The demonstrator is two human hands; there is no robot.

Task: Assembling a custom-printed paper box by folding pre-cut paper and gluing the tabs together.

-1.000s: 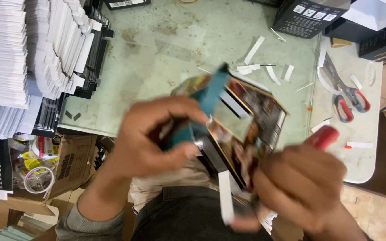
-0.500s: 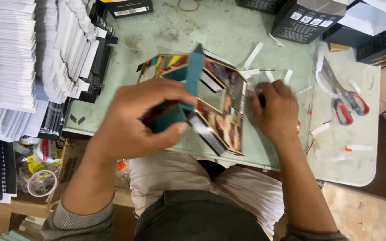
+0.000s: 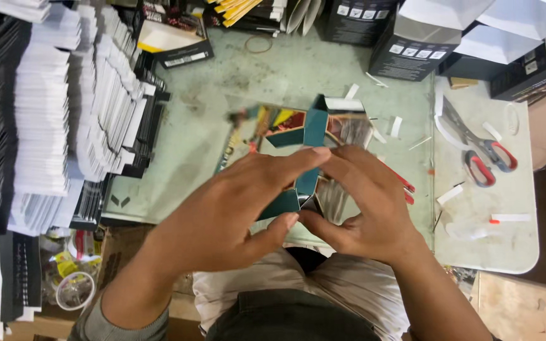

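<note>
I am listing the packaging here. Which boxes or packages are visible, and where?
Teal folded card carton: held by both hands, table centre.
Black rectangular boxes with white labels: table's far edge.
Black-and-white box with yellow inside: far left.
White flat card stacks: left side.

Both the left hand [image 3: 222, 218] and the right hand [image 3: 364, 205] pinch a teal folded card box [image 3: 311, 155] above the green bench [image 3: 222, 82]; red-handled scissors [image 3: 485, 155] lie to the right.
</note>
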